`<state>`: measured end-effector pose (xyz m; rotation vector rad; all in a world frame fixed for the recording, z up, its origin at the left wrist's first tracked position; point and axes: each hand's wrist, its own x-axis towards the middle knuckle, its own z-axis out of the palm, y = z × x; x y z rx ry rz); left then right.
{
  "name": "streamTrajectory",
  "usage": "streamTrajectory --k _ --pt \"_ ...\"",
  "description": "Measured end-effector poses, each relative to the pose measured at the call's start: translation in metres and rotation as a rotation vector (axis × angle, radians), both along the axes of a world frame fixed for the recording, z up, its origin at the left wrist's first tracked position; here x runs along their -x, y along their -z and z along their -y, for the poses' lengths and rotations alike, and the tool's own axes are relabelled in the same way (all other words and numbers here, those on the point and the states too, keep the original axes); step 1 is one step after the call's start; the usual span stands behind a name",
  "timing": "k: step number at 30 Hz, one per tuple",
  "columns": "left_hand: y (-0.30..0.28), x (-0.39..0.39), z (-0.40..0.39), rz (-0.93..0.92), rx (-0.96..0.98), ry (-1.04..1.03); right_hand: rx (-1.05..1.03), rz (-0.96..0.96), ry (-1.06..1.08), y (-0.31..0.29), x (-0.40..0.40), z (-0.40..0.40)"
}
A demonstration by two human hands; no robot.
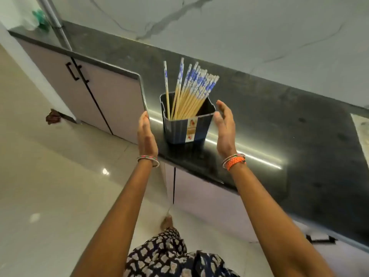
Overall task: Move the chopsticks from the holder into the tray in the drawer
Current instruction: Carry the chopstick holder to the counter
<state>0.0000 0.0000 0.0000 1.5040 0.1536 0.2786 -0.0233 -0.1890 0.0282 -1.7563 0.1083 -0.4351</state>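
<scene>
A dark blue plastic holder (179,129) with a sticker on its front stands near the front edge of the black countertop (279,124). Several wooden chopsticks (191,86) with blue-and-white patterned tops lean inside it, most toward the right. My left hand (145,134) hovers open just left of the holder, palm facing it. On the holder's right side my right hand (224,126) is open too, fingers near its upper rim; I cannot tell if they touch. Neither hand holds anything. No drawer or tray is in view.
Pale cabinet doors (103,94) with black handles stand below the counter at left. A black drawer handle (321,239) shows at lower right. A marble wall (219,33) backs the counter. A steel pipe (54,21) and something green (41,19) are at the far left corner.
</scene>
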Motion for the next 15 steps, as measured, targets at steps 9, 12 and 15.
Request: streamTrajectory --k 9,12,15 --pt "0.009 -0.072 0.02 -0.202 0.364 0.206 -0.537 -0.285 -0.127 0.019 -0.091 0.003" --pt "0.02 -0.076 0.026 -0.219 0.394 0.194 -0.615 -0.324 -0.188 0.029 -0.102 0.006" --pt "0.022 -0.077 0.03 -0.21 0.423 0.186 -0.647 -0.363 -0.237 0.036 -0.106 0.01"
